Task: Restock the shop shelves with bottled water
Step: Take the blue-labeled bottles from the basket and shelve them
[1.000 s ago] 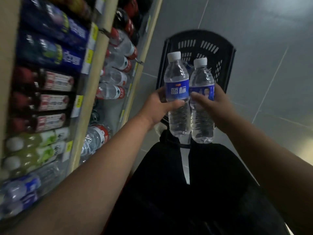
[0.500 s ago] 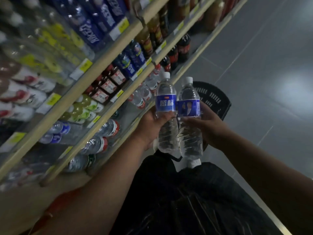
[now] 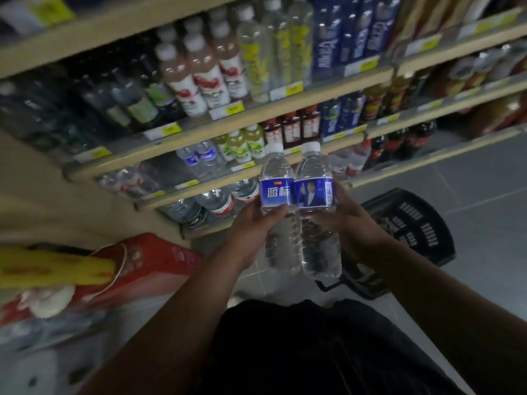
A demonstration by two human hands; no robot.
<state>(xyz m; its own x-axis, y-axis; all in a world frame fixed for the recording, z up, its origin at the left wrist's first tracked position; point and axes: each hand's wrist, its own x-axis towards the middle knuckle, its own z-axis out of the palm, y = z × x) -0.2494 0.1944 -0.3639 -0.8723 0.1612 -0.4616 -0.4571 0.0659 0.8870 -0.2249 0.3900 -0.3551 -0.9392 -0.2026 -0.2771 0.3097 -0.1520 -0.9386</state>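
While aloft, both bottles (image 3: pixel 278 192) upright, cap-up.

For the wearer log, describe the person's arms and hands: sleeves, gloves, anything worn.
The left hand and the right hand are bare: no gloves, and no ring shows in this dim light. The left forearm and right forearm are bare too, with no sleeve, watch or band in view up to the frame's edge. Below them shows dark clothing.
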